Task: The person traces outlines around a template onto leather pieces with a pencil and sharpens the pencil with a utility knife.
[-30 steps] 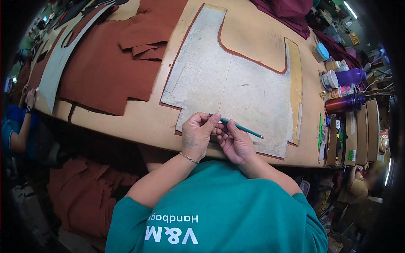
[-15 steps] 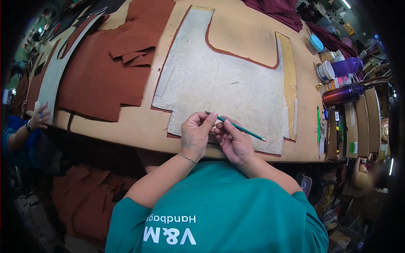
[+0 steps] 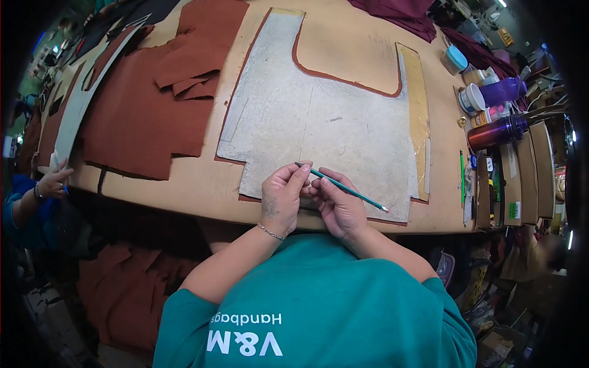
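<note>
A dark green pencil [image 3: 359,195] is held slantwise, its pointed end at the upper left and its pink eraser end at the lower right. My left hand [image 3: 283,191] is closed, pinching it close to the point with thumb and fingertips. My right hand [image 3: 341,205] is closed too, its thumb and forefinger around the pencil a little farther along. The fingers of both hands meet in the middle. Beneath them lies a large pale grey pattern board [image 3: 331,132], with a yellow taped strip on its right side. Reddish-brown material [image 3: 346,84] shows around the board's edges.
More reddish-brown material [image 3: 138,116] lies left on the table [image 3: 202,202]. Another person's hand [image 3: 54,181] is at the far left. Along the right stand a purple bottle [image 3: 494,134], tubs [image 3: 471,100] and cardboard boxes [image 3: 512,175]. A bright green pencil [image 3: 462,178] lies there.
My hands keep nearly the same grip, and the pencil's eraser end sits slightly lower. The view has shifted a little. At the far left, the other person's hand has turned and lowered.
</note>
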A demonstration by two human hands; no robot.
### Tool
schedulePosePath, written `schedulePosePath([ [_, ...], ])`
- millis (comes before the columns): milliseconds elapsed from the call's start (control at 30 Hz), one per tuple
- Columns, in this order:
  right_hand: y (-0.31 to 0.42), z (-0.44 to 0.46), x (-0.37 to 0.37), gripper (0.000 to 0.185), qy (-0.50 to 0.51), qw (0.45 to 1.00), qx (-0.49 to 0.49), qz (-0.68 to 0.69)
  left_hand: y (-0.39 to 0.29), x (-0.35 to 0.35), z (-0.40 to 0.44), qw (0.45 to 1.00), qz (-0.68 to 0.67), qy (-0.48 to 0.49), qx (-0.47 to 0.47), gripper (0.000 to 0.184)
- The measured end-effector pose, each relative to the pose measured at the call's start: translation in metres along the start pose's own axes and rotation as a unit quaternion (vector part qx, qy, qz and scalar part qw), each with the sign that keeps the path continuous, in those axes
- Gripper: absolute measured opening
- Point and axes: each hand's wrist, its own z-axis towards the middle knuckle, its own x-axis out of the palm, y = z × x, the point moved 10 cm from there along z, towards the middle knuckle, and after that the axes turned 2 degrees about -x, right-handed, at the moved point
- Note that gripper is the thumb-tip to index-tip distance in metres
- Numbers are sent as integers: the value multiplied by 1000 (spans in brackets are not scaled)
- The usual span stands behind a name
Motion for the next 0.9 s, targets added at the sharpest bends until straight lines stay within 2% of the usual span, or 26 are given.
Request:
schedulePosePath([
  [267,15,-5,4,24,17,992,-85,-93,3,10,-3,998,-30,54,-28,22],
  [400,16,-5,0,23,17,994,-86,-69,7,13,-3,996,-40,73,-26,22],
  [500,8,-3,-8,21,-1,999,-47,-7,3,2,-1,999,8,40,-8,21],
  [600,2,-2,-11,18,-24,999,0,25,-9,3,0,987,138,57,58,22],
  [700,-1,-1,-11,18,-19,998,24,50,-25,17,-7,936,290,102,169,24],
  [900,3,-1,-15,19,-38,996,30,75,-25,9,-6,941,285,68,170,24],
])
